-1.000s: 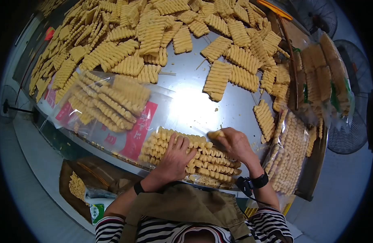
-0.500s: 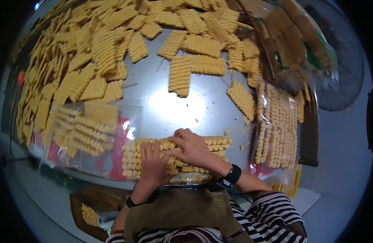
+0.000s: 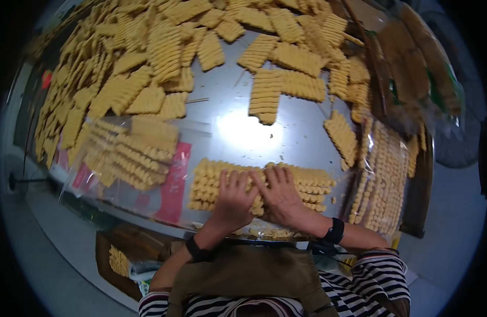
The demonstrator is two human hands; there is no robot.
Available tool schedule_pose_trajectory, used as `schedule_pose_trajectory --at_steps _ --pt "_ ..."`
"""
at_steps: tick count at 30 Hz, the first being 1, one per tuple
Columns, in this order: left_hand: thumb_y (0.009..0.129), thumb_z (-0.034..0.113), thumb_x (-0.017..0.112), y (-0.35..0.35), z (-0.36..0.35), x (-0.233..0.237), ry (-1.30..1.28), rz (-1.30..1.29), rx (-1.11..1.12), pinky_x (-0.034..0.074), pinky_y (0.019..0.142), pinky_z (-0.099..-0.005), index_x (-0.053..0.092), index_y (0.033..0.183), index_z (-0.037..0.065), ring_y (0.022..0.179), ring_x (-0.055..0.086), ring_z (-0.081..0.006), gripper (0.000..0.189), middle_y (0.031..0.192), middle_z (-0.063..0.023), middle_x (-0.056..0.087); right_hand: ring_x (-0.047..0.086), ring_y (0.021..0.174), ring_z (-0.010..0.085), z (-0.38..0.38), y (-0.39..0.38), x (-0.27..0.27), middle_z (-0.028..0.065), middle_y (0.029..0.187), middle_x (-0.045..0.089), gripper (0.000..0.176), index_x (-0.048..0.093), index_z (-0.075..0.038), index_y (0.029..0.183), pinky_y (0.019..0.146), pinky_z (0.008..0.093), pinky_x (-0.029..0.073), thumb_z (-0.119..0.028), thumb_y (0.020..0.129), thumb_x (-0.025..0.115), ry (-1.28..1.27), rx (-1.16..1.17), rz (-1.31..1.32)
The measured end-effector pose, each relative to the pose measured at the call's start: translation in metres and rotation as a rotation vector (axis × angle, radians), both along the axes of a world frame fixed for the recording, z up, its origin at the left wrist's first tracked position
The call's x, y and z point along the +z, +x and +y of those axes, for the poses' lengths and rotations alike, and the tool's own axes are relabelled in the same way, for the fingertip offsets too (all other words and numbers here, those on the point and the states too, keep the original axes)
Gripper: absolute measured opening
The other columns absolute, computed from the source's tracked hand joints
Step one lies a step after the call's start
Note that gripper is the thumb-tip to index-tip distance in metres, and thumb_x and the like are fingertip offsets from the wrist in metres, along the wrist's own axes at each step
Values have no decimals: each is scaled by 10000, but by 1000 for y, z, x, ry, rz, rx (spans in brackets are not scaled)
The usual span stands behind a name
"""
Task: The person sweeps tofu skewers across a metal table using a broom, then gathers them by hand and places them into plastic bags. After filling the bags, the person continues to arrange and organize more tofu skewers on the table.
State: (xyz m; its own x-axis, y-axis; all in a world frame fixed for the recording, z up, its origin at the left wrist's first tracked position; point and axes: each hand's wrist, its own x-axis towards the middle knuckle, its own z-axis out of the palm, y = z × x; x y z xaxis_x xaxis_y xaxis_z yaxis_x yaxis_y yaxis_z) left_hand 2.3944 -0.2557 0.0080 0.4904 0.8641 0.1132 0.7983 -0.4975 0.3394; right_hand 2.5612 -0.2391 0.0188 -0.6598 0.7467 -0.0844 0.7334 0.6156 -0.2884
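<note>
Two stacks of ridged, wavy yellow biscuit-like slabs stand side by side at the table's near edge, a left stack point(image 3: 205, 185) and a right stack point(image 3: 316, 185). My left hand point(image 3: 234, 201) lies over the inner end of the left stack, fingers stretched across its top. Over the inner end of the right stack rests my right hand point(image 3: 280, 196), its fingers spread. Both hands touch near the middle and hide the join between the stacks. To the left lies a clear plastic bag point(image 3: 143, 153) with ridged slabs inside and a pink printed panel.
Loose slabs point(image 3: 164, 47) are heaped across the back and left of the metal table point(image 3: 227, 105). A filled clear bag point(image 3: 380, 179) stands at right, beside the table's raised rim point(image 3: 419, 206). Several brown and green packages point(image 3: 407, 63) lie at back right. Crumbs dot the near edge.
The view has shifted, so the table appears farther right. My right hand has drawn back from across the stack, and both hands now lie side by side. The two stacks look more even.
</note>
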Motion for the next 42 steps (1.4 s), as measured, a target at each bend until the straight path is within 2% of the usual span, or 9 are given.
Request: schedule_pose_trajectory --at_steps 4,11,13,17,19,23,25,30,42 --pt "525 93 684 4 14 -1 12 -59 -14 253 992 -596 545 1065 0 1096 424 -402 565 1144 -231 464 442 1028 375 19 4 2 229 1092 467 1003 255 -45 1394 904 506 339 -188 542 764 -62 -24 21" --pt "538 82 703 10 32 -4 -13 -39 -19 225 1017 -580 533 1046 -2 1096 406 -383 542 1163 -224 437 486 870 341 38 12 -4 176 988 506 978 326 -60 1358 800 417 393 -128 485 761 -19 0 83" --pt "566 123 741 7 27 8 -33 81 4 192 1039 -575 530 1110 19 1171 368 -389 593 1227 -228 407 492 848 340 37 13 -1 173 959 521 976 345 -59 1346 773 420 399 -129 468 766 -8 -23 90" --pt "620 271 781 -26 -29 27 66 -167 64 162 1051 -574 455 1296 111 1317 212 -431 767 1346 -263 318 489 846 342 21 23 2 170 947 517 974 362 -51 1323 758 418 409 -140 446 777 2 -120 77" --pt "633 258 768 -47 -54 20 322 -56 530 161 1047 -576 417 1326 80 1312 201 -464 796 1375 -283 268 491 847 336 14 23 4 168 948 520 984 366 -57 1324 755 418 410 -154 441 790 -5 -131 87" --pt "689 178 701 -60 -69 14 216 38 794 151 1046 -583 391 1338 32 1309 189 -491 734 1388 -301 241 489 827 331 4 13 2 191 943 518 932 378 -49 1322 744 423 408 -182 496 789 -10 -88 120" --pt "779 88 564 -65 -68 -4 226 168 852 166 1047 -593 352 1353 -14 1308 166 -516 621 1395 -335 208 490 825 329 4 3 1 190 936 517 935 382 -49 1322 742 420 411 -188 492 789 11 -59 130" --pt "814 55 491 -82 -74 -20 248 151 837 175 1045 -585 388 1314 -52 1298 241 -475 522 1362 -298 316 495 808 323 4 -11 -1 182 917 523 943 385 -48 1322 721 412 413 -204 489 799 33 -45 105" --pt "848 87 490 -102 -58 65 358 -221 633 205 1051 -531 492 1226 -61 1283 319 -415 405 1344 -198 420 524 819 313 3 -73 73 161 945 558 1027 369 -36 1322 737 404 427 -329 470 860 -49 -85 129"
